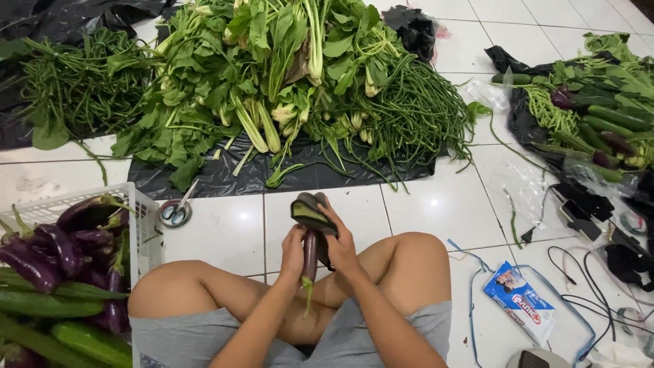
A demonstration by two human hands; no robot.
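Bare tiles (225, 232) ahead (greens (272, 82) beyond)

You'll see leafy greens (272, 75) and long beans (415, 109) on black plastic (225, 178), scissors (176, 212) beside a white basket (146, 232).

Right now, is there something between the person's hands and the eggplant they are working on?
Nothing visible. The left hand grips the eggplant directly, and the right hand presses a dark cloth against its upper end.
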